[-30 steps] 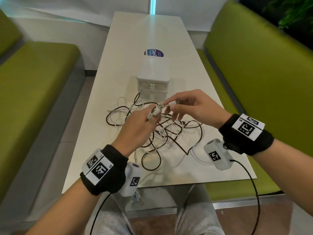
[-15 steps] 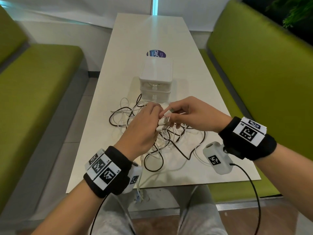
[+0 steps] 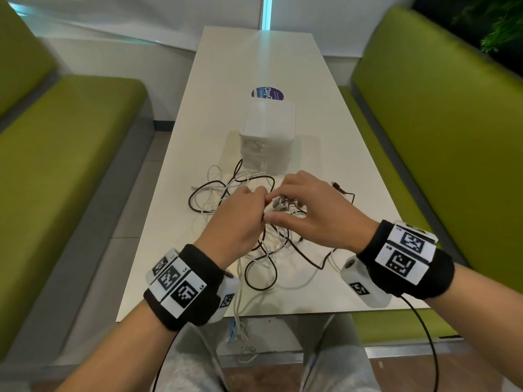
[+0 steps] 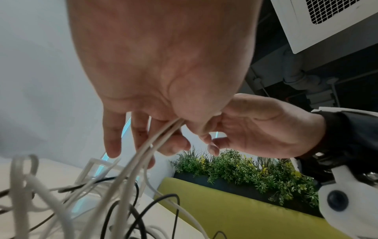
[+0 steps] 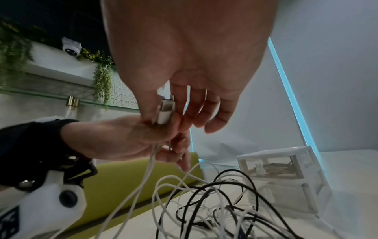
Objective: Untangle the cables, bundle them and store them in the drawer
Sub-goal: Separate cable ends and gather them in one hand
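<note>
A tangle of white and black cables (image 3: 263,244) lies on the white table (image 3: 198,114), in front of a small white drawer unit (image 3: 267,140). My two hands meet just above the tangle. My left hand (image 3: 261,199) pinches a pair of white cable strands (image 4: 163,137) between thumb and forefinger; its other fingers point down. My right hand (image 3: 276,212) pinches the white connector plugs (image 5: 165,111) at those strands' ends, its outer fingers loosely spread. The strands (image 5: 147,174) run down into the tangle. The drawer unit (image 5: 282,177) looks closed, with something coiled in its top drawer.
Green benches (image 3: 65,154) flank the table on both sides. A blue round sticker (image 3: 267,93) lies behind the drawer unit. A black plug (image 3: 336,186) rests on the table right of my hands. White cables (image 3: 237,321) hang over the near table edge.
Both hands have come down and closer together over the tangle. The two white connectors, held apart and raised a second ago, are now side by side between my fingers.
</note>
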`<state>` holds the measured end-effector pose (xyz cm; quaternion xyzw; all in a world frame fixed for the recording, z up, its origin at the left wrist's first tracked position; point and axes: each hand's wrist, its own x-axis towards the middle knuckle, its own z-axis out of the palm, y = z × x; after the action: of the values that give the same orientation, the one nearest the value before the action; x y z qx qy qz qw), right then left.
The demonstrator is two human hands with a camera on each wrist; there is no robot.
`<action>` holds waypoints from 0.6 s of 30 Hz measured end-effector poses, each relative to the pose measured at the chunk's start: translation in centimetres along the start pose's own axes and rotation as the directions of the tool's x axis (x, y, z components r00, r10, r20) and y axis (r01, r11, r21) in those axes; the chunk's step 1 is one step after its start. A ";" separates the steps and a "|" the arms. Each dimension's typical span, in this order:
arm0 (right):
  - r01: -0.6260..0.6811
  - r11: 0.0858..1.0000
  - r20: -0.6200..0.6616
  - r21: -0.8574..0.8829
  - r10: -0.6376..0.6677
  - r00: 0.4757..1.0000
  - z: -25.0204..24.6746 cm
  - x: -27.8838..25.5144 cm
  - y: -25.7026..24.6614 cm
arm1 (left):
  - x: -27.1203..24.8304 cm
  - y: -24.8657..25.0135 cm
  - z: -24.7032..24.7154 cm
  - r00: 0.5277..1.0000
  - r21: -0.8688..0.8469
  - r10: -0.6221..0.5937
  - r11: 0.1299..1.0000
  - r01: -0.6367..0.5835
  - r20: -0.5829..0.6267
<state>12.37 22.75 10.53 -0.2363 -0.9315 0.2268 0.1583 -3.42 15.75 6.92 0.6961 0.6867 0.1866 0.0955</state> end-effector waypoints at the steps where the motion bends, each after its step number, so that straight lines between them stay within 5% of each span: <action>1: 0.012 1.000 -0.019 -0.010 -0.013 1.000 0.2 0.0 0.1 | 0.0 -0.1 0.0 1.000 -0.003 -0.013 1.000 0.013 -0.001; 8: -0.022 0.998 0.020 0.059 0.021 1.000 -0.1 0.5 -0.5 | 0.2 0.2 0.2 0.999 0.034 -0.052 0.998 0.052 -0.009; 12: -0.087 0.964 -0.029 0.251 0.097 0.995 -0.2 0.3 -1.1 | 0.1 0.4 0.1 0.998 0.072 -0.059 0.996 0.057 0.019; 18: -0.087 0.935 -0.009 0.345 0.096 0.995 -0.2 0.4 -1.5 | -0.4 0.0 0.4 0.999 -0.146 -0.045 0.988 0.043 -0.009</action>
<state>11.53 21.89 11.48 -0.2509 -0.8634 0.3902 0.1984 -3.19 15.41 6.48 0.6708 0.6870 0.2384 0.1457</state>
